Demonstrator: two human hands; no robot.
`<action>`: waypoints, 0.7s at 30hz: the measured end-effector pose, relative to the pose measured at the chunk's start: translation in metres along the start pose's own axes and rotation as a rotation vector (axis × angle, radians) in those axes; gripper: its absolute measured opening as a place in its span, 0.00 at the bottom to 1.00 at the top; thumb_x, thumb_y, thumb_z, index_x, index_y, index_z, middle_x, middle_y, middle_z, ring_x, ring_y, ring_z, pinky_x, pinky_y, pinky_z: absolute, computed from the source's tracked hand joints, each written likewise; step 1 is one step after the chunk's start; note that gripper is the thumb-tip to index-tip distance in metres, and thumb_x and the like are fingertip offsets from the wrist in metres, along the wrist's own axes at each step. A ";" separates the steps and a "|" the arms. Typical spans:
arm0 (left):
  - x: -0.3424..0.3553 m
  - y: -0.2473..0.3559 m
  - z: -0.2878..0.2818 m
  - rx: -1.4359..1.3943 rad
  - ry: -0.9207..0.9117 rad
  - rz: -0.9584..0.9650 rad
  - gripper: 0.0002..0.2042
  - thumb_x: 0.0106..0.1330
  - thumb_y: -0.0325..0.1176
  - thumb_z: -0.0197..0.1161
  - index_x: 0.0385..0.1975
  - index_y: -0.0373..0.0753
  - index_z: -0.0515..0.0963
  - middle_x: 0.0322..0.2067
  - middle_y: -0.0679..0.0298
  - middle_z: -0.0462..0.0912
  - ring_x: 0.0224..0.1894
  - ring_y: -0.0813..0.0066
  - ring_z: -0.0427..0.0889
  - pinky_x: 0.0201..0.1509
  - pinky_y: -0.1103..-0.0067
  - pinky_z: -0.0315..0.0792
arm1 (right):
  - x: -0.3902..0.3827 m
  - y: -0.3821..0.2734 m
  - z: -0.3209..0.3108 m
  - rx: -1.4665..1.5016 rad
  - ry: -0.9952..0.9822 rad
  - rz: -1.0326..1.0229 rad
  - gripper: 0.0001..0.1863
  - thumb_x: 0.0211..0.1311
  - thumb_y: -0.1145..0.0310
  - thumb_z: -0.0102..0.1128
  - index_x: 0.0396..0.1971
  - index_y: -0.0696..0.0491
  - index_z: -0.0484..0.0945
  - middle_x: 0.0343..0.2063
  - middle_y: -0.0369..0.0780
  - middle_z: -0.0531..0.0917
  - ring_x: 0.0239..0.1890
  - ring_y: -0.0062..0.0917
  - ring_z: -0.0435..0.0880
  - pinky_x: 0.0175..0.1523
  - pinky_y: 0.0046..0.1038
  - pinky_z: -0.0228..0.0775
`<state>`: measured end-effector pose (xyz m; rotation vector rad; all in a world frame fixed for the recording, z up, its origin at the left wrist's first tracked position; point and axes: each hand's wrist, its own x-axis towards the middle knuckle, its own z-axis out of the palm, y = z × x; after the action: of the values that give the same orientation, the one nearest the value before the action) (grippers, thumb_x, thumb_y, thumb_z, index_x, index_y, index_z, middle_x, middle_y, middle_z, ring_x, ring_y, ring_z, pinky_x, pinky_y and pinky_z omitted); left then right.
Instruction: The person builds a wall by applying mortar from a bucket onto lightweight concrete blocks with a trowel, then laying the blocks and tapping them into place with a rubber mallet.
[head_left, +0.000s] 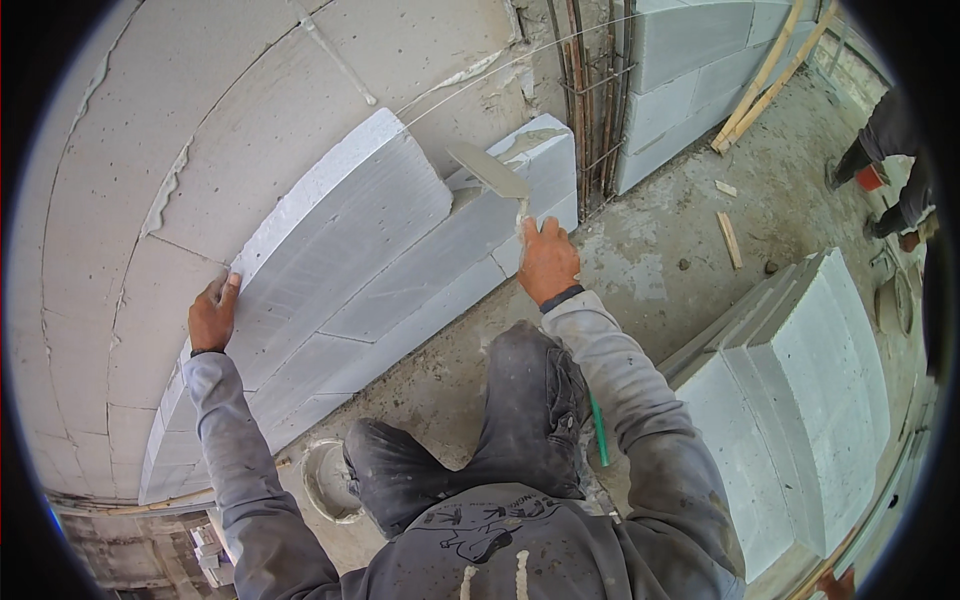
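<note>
My right hand [548, 258] is closed round the handle of a trowel [488, 170]. The mortar-smeared trowel blade is raised above the stepped end of a low wall of pale aerated concrete blocks [390, 270]. Grey mortar [530, 142] coats part of the lower course's top there. Further left, my left hand [212, 312] grips the top edge of the upper concrete block [340, 220]; its fingertips are partly hidden. Both knees are bent close to the wall.
A bucket [333, 482] stands beside my left knee. Stacked blocks [800, 400] rise on the right. Rebar [590, 100] stands upright past the wall's end. Wood scraps [729, 240] lie on the floor. Another person [890, 160] stands at the far right, near a red container [872, 177].
</note>
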<state>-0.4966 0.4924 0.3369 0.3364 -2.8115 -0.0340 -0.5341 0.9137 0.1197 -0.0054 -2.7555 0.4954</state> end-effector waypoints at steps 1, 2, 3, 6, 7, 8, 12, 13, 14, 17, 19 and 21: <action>0.000 0.002 0.000 -0.013 -0.031 -0.003 0.29 0.62 0.58 0.49 0.48 0.36 0.75 0.39 0.46 0.80 0.45 0.54 0.79 0.49 0.71 0.69 | 0.006 0.003 0.019 0.004 0.002 -0.003 0.21 0.47 0.69 0.60 0.44 0.52 0.69 0.33 0.43 0.74 0.35 0.37 0.77 0.37 0.34 0.72; -0.001 0.004 -0.001 -0.026 -0.062 -0.006 0.30 0.62 0.58 0.49 0.48 0.36 0.75 0.40 0.46 0.79 0.45 0.54 0.79 0.49 0.71 0.69 | 0.010 0.008 0.037 -0.081 0.034 -0.031 0.19 0.49 0.69 0.58 0.44 0.53 0.69 0.33 0.42 0.74 0.35 0.35 0.77 0.37 0.32 0.72; -0.002 0.003 -0.002 -0.021 -0.060 -0.013 0.30 0.62 0.58 0.49 0.48 0.36 0.75 0.40 0.46 0.79 0.45 0.54 0.79 0.49 0.71 0.69 | 0.012 0.006 0.044 -0.163 0.065 -0.062 0.18 0.51 0.70 0.56 0.44 0.53 0.69 0.33 0.41 0.74 0.35 0.33 0.76 0.36 0.31 0.72; -0.005 0.003 0.000 -0.025 -0.025 0.014 0.30 0.62 0.58 0.49 0.48 0.36 0.75 0.40 0.46 0.79 0.45 0.54 0.79 0.49 0.71 0.69 | 0.002 0.002 0.062 -0.285 0.017 -0.176 0.18 0.52 0.69 0.53 0.45 0.54 0.68 0.33 0.39 0.73 0.37 0.30 0.76 0.36 0.28 0.72; -0.006 0.001 -0.004 -0.022 -0.026 -0.002 0.30 0.62 0.59 0.49 0.48 0.36 0.75 0.40 0.47 0.80 0.45 0.54 0.79 0.49 0.71 0.69 | -0.006 0.003 0.058 -0.281 0.010 -0.187 0.18 0.52 0.69 0.53 0.45 0.54 0.68 0.33 0.39 0.73 0.37 0.30 0.76 0.36 0.28 0.72; -0.008 -0.001 -0.007 -0.022 -0.028 -0.016 0.30 0.62 0.59 0.49 0.48 0.36 0.75 0.40 0.47 0.80 0.45 0.54 0.79 0.49 0.71 0.69 | -0.014 0.011 0.049 -0.314 0.033 -0.257 0.16 0.53 0.69 0.53 0.43 0.54 0.69 0.32 0.39 0.73 0.35 0.30 0.76 0.35 0.28 0.71; -0.006 0.004 -0.010 -0.022 -0.022 -0.025 0.30 0.62 0.59 0.48 0.48 0.37 0.76 0.39 0.47 0.80 0.45 0.54 0.79 0.48 0.71 0.70 | -0.048 0.049 0.024 -0.349 0.020 -0.349 0.15 0.53 0.68 0.52 0.41 0.55 0.69 0.30 0.39 0.74 0.32 0.30 0.77 0.34 0.29 0.71; -0.005 0.006 -0.010 -0.025 -0.025 -0.028 0.30 0.62 0.59 0.48 0.47 0.37 0.76 0.38 0.47 0.80 0.44 0.53 0.79 0.48 0.71 0.70 | -0.052 0.057 0.015 -0.359 0.012 -0.354 0.15 0.53 0.68 0.52 0.41 0.55 0.69 0.30 0.39 0.74 0.32 0.30 0.77 0.34 0.29 0.71; -0.006 0.006 -0.009 -0.028 -0.027 -0.033 0.29 0.62 0.59 0.48 0.47 0.38 0.76 0.38 0.47 0.80 0.44 0.53 0.79 0.47 0.71 0.70 | -0.055 0.064 0.002 -0.381 -0.084 -0.378 0.15 0.52 0.68 0.52 0.41 0.55 0.69 0.31 0.41 0.75 0.33 0.31 0.77 0.35 0.30 0.71; -0.006 -0.001 -0.002 0.005 0.028 -0.004 0.30 0.61 0.60 0.48 0.47 0.38 0.76 0.36 0.47 0.80 0.42 0.51 0.79 0.46 0.69 0.71 | -0.051 0.066 -0.029 -0.286 -0.280 -0.272 0.17 0.50 0.68 0.54 0.41 0.56 0.69 0.32 0.43 0.76 0.35 0.34 0.79 0.37 0.33 0.72; -0.009 0.000 -0.001 0.038 0.039 -0.003 0.30 0.61 0.60 0.48 0.46 0.38 0.76 0.36 0.47 0.80 0.41 0.51 0.79 0.45 0.68 0.71 | -0.039 0.067 -0.052 0.074 -0.335 -0.101 0.18 0.49 0.65 0.56 0.39 0.58 0.71 0.32 0.47 0.78 0.36 0.35 0.80 0.41 0.33 0.72; -0.010 0.003 -0.005 0.001 0.033 -0.004 0.30 0.61 0.60 0.48 0.47 0.38 0.76 0.36 0.47 0.80 0.41 0.51 0.79 0.45 0.68 0.71 | -0.015 0.072 -0.058 0.387 -0.303 -0.022 0.18 0.50 0.62 0.57 0.38 0.59 0.72 0.30 0.46 0.79 0.34 0.33 0.80 0.39 0.32 0.72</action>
<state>-0.4869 0.4981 0.3387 0.3390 -2.7783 -0.0280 -0.5049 0.9999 0.1415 0.2087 -2.8903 1.0945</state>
